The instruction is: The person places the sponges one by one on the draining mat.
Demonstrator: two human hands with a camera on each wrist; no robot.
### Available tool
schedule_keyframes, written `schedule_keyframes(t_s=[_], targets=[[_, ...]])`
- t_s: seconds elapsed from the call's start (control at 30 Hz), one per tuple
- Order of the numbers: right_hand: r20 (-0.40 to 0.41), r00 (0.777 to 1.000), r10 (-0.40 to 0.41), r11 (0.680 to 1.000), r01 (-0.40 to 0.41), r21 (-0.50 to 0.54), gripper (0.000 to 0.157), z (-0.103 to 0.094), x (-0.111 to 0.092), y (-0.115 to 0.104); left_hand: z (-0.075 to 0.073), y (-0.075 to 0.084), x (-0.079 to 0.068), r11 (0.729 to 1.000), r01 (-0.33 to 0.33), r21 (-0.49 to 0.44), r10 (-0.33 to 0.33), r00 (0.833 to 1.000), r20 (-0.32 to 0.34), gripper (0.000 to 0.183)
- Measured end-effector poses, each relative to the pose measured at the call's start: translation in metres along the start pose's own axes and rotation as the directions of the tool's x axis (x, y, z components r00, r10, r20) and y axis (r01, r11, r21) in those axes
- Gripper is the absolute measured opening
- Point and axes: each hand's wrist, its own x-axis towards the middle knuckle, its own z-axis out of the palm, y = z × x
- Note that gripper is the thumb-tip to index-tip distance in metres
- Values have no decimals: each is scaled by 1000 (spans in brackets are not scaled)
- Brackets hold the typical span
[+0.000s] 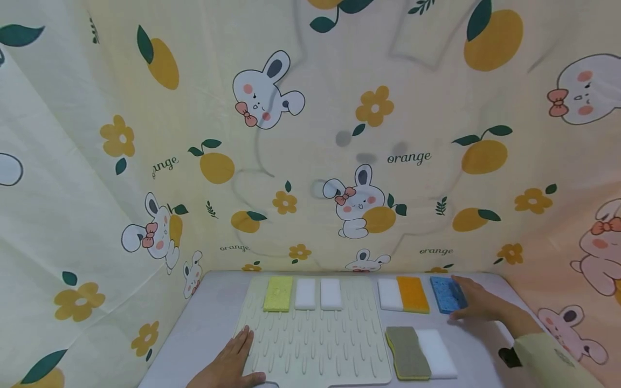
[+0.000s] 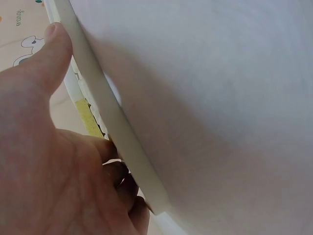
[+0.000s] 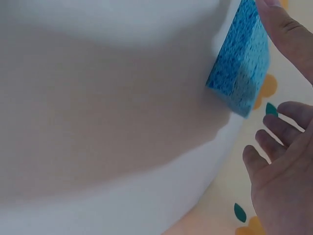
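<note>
left hand (image 1: 228,361), fingers extended, rests on the tray (image 1: 301,342)'s left edge. blue sponge (image 1: 443,295) lies right of the tray, long axis front to back, just left of the nearer right hand (image 1: 477,302), thumb and fingers parted.

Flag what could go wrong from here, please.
The blue rectangular sponge could slip: the right hand seems to have its four fingers clear of it.

The left hand touches the edge of the off-white ridged tray; a push might shift that, along with the yellow rectangular sponge lying on it.
</note>
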Motion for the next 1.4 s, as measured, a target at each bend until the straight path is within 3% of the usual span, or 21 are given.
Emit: schedule_keyframes(t_s=[0.57,1.1,1.4], targets=[[45,995,85,996,-86,24,150,7,28,25,0,-1,-3,999,-32,-32,32,999,-6,117],[74,989,125,991,-127,34,152,9,29,17,0,3,-2,1000,-7,10,7,1000,1,117],[77,987,138,990,-135,-35,146,7,31,14,-1,5,-2,1000,24,2,-24,1000,3,118]])
